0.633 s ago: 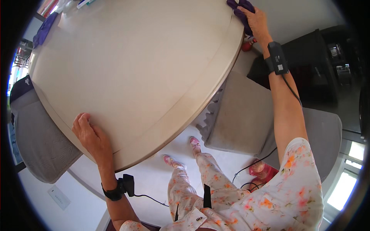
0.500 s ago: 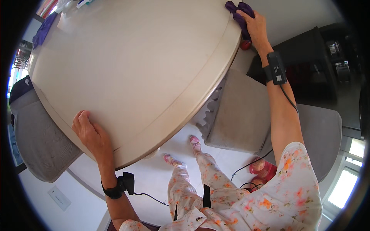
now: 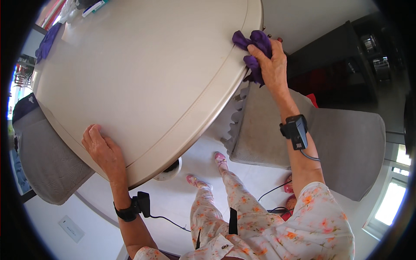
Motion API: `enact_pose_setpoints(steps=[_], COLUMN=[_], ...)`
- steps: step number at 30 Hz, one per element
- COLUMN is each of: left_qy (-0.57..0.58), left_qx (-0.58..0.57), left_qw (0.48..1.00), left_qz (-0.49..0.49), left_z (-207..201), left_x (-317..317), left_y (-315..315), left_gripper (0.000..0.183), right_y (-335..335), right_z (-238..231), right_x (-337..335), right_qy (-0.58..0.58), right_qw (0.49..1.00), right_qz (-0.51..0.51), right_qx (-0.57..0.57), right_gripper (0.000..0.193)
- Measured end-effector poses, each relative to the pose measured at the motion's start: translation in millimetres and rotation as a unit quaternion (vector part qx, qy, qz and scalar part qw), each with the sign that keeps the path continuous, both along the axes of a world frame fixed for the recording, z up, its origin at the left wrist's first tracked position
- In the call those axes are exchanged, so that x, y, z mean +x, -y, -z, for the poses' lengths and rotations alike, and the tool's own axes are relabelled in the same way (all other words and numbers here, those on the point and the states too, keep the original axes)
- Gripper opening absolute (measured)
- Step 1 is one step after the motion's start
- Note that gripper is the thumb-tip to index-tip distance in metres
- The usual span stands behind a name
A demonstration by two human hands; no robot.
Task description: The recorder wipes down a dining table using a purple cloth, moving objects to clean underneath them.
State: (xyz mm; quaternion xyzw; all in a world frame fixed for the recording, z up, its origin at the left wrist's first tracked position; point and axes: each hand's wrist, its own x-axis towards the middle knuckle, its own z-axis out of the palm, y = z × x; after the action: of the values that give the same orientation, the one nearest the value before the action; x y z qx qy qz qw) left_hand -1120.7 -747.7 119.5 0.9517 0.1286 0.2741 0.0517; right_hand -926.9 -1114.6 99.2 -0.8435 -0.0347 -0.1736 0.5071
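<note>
Right fingers [image 3: 257, 51] grip purple cloth [image 3: 261, 40]; long axis upper-left to lower-right across surface [image 3: 130, 78] edge. Left fingers [image 3: 89, 135] loosely curled.

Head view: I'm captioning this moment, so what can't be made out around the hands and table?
All in the head view:
- Purple cloth: the part inside the right hand is hidden by that hand.
- Left hand: its palm is hidden by the back of the hand.
- Table: its far side is cut off by the top edge.
- White round container: partly hidden by the tabletop; its dark contents are too small to identify.
</note>
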Motion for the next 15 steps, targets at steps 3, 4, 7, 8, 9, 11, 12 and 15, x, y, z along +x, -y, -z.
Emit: enact_pose_setpoints(steps=[3, 4, 7, 8, 9, 11, 12, 15], left_qy=[-0.001, -0.004, -0.003, -0.002, 0.001, 0.002, 0.001, 0.001], left_qx=[0.006, 0.012, 0.010, 0.009, 0.010, 0.013, 0.011, 0.010], left_qw=[1.000, 1.000, 1.000, 1.000, 1.000, 1.000, 1.000, 1.000], left_qz=[-0.002, -0.003, -0.008, -0.008, -0.004, -0.002, 0.002, 0.010], left_z=[0, 0, -1, -1, -1, -1, 0, 1], left_x=[-1, -2, -3, -3, -3, -3, -3, -2], left_y=[-2, -4, -4, -4, -3, -3, -3, -5], left_gripper=[0.024, 0.024, 0.023, 0.023, 0.023, 0.023, 0.025, 0.027], right_y=[-5, -8, -8, -5, -2, 4, 7, 15], right_z=[2, 2, 5, 5, 4, 2, -2, -9], right_x=[-5, -5, -1, 2, 7, 19, 27, 49], right_qy=[0.027, 0.033, 0.033, 0.028, 0.028, 0.022, 0.012, -0.021], right_qw=[0.999, 0.999, 0.999, 0.999, 0.999, 0.998, 0.998, 0.998], right_qz=[-0.008, -0.013, -0.011, -0.004, -0.004, -0.009, -0.017, -0.024], right_qx=[-0.021, -0.018, -0.029, -0.044, -0.045, -0.065, -0.055, -0.052], right_gripper=[0.048, 0.050, 0.057, 0.061, 0.061, 0.068, 0.069, 0.070])
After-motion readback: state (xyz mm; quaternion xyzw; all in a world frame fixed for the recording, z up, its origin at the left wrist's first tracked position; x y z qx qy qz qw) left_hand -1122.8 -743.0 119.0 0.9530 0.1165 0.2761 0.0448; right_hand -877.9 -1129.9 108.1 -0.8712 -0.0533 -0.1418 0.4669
